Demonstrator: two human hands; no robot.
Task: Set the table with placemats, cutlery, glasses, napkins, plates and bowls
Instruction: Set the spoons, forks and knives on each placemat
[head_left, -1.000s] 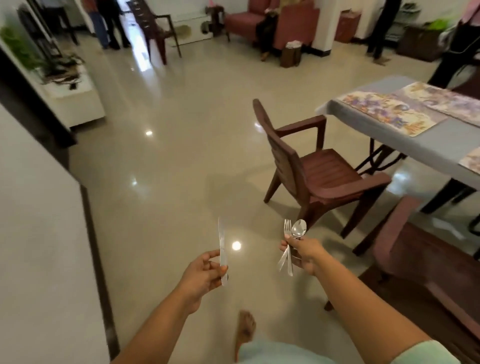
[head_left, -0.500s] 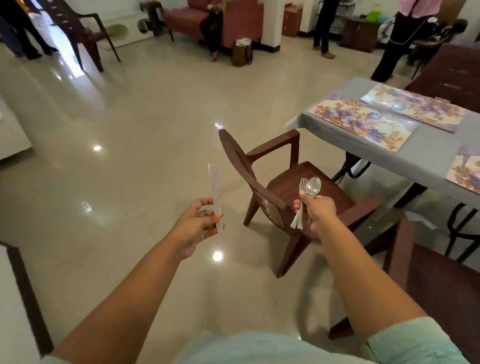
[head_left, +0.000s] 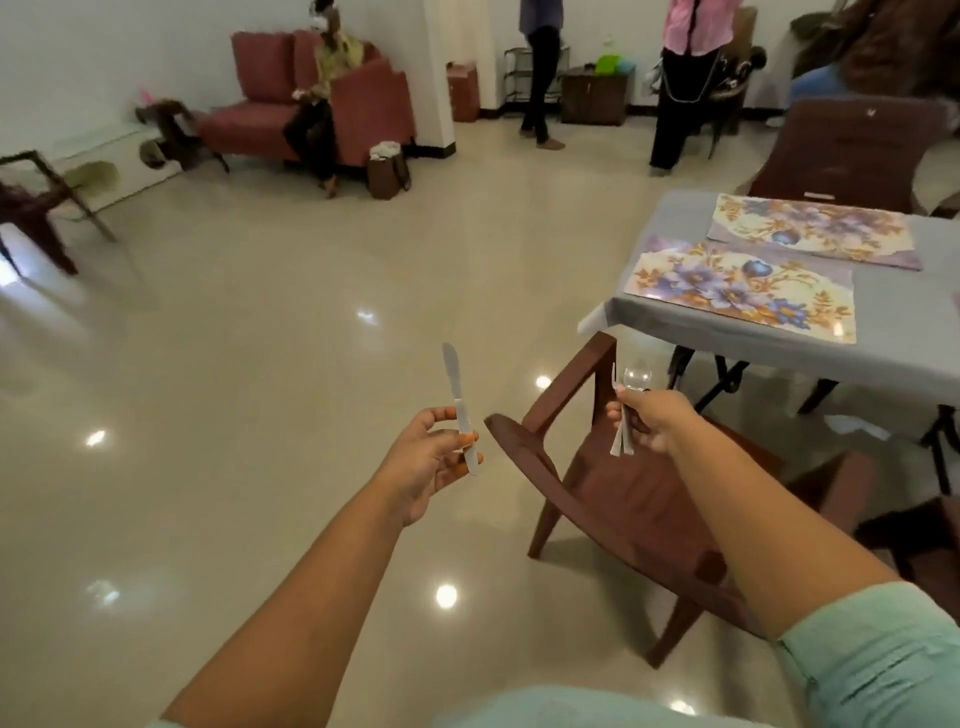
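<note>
1. Ahead and to the right of both hands, the tabletop (head_left: 779, 343) carries two floral placemats (head_left: 743, 293); no cutlery shows on them.
2. Left hand (head_left: 431, 462) pinches a knife (head_left: 460, 413), blade upright.
3. Right hand (head_left: 652, 421), nearer the tabletop, grips a fork (head_left: 615, 382) and spoon (head_left: 637, 378), heads up.
4. A brown chair (head_left: 618, 499) stands between hands and tabletop.
5. No containers in view.

1. I see a glossy beige tiled floor (head_left: 270, 364) scattered with bright lamp reflections.
2. White walls (head_left: 104, 57) rise far ahead of my hands.
3. A red sofa (head_left: 270, 104) stands against them.
4. A brown plastic armchair (head_left: 613, 499) sits directly under my right hand.
</note>
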